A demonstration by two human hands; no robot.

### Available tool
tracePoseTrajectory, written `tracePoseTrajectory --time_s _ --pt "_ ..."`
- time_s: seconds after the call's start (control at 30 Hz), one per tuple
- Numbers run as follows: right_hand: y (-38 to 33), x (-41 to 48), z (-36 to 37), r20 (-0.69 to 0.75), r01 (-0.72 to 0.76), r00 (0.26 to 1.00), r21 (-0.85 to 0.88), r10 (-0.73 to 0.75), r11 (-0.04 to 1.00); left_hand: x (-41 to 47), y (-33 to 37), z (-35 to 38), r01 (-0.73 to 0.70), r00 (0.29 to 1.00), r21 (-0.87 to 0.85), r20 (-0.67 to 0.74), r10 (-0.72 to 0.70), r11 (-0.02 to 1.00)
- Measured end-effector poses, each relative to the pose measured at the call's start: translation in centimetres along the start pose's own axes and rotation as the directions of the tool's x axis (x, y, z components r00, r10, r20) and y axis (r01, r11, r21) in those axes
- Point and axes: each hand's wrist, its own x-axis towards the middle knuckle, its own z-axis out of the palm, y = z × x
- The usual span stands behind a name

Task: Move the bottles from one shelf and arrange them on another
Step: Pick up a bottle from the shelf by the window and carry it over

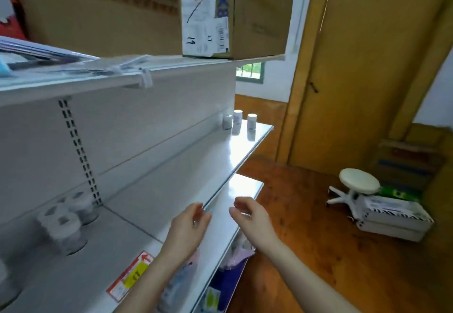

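Three small white bottles [237, 119] stand in a group at the far right end of the white middle shelf [186, 165]. Several more white bottles [65, 219], blurred, stand clustered at the left on the same shelf level, near the slotted upright. My left hand [190, 224] and my right hand [247, 217] hover side by side at the shelf's front edge, over the shelf below [242, 187]. Both hands have fingers curled but apart and hold nothing.
A large cardboard box [235, 13] sits on the top shelf, papers [49, 55] lying to its left. A red and yellow price tag [132, 276] marks the shelf front. On the wooden floor stand a white stool [358, 185] and white boxes [394, 217], by a yellow door [367, 67].
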Motion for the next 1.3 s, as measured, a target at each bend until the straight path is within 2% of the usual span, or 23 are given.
tracePoseTrajectory --time_s 0.2,0.53,0.67,0.93,1.1,1.3 --pt "3.3 10.1 -4.2 -0.072 -0.044 0.997 -0.032 0.041 0.999 12.0 1.3 6.1 0.010 0.997 0.004 0.073 -0.010 1.000" --pt "11.1 24.9 -12.9 -0.194 -0.104 0.976 -0.004 0.101 0.995 28.2 5.8 17.9 -0.136 0.978 0.100 0.175 0.117 0.986" --pt "14.5 33.0 -15.3 -0.140 -0.078 0.987 -0.009 0.076 0.997 35.2 6.2 22.5 -0.119 0.986 0.111 0.132 0.104 0.987" --pt "18.5 49.6 -20.0 0.029 -0.010 1.000 -0.042 0.011 0.999 47.9 7.4 29.0 0.060 0.998 0.090 0.009 -0.061 0.994" --pt "21.3 57.1 -17.9 0.151 -0.059 0.987 -0.025 0.062 0.998 53.6 5.3 30.5 0.178 0.984 0.099 -0.041 -0.175 0.979" --pt "23.4 64.9 -15.5 0.263 -0.043 0.963 -0.064 0.059 0.997 61.5 2.7 31.6 0.212 0.974 0.091 -0.102 -0.202 0.973"
